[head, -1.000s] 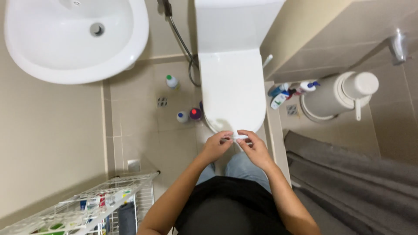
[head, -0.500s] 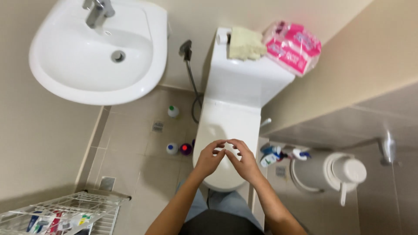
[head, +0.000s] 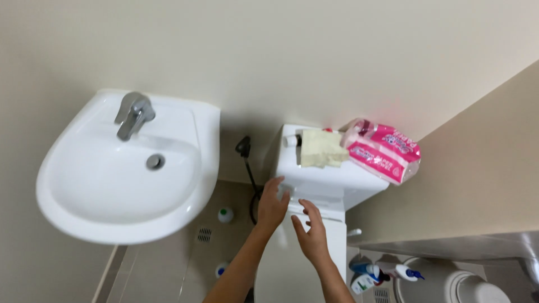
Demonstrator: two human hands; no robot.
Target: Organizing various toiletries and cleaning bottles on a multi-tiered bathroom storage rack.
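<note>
My left hand (head: 272, 203) reaches up to the front of the white toilet tank (head: 331, 179), fingers spread, its fingertips at the tank's lower front edge. My right hand (head: 310, 230) hovers just below and to the right, fingers apart, over the closed white toilet lid (head: 289, 269). Neither hand holds anything. On the tank top lie a folded pale yellow cloth (head: 320, 148) and a pink plastic pack of paper tissue (head: 383, 149).
A white wall-hung sink (head: 120, 174) with a chrome tap (head: 133, 114) fills the left. A black hose (head: 247, 160) hangs beside the tank. Small bottles (head: 225, 215) stand on the floor; spray bottles (head: 373, 272) and a white bin (head: 449, 286) sit at lower right.
The view has tilted upward from the floor to the wall. Both hands rose from the front of the toilet lid to the tank and opened apart; the small white item they held is gone.
</note>
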